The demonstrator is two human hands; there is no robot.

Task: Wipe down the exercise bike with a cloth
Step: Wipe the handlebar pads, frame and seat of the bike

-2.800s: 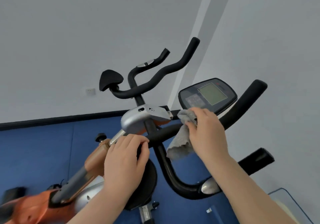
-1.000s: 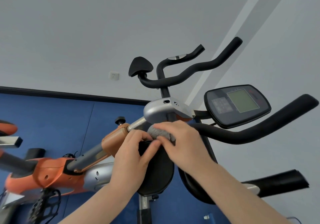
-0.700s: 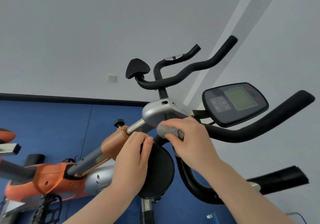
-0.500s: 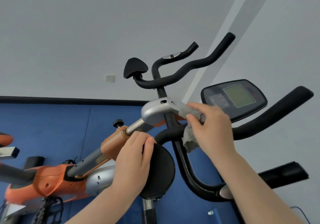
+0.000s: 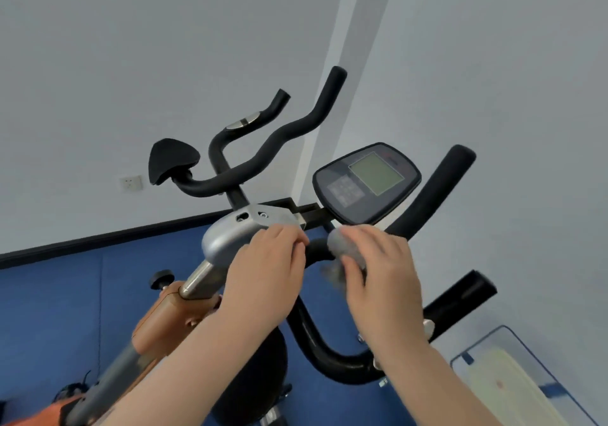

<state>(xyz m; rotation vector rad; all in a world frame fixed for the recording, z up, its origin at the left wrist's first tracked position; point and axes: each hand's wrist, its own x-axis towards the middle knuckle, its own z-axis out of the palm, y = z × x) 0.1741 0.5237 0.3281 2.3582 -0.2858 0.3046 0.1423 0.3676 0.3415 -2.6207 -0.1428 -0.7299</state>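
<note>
- The right hand curls its grip round the grey cloth, wrapping it on the exercise bike's black handlebar just below the console.
- The left hand grips the bar beside the silver housing.
- Console lettering is too blurred to read.
- Blue floor lies open on the left.

The cloth looks like soft, fuzzy grey fabric with a matt nap, while the handlebar wears matt black foam-like padding. The silver cover has a smooth, satin plastic or painted finish above a shiny polished metal post, and the orange frame shows a smooth semi-gloss coat. The console is dark glossy plastic with a dull greenish screen.
</note>
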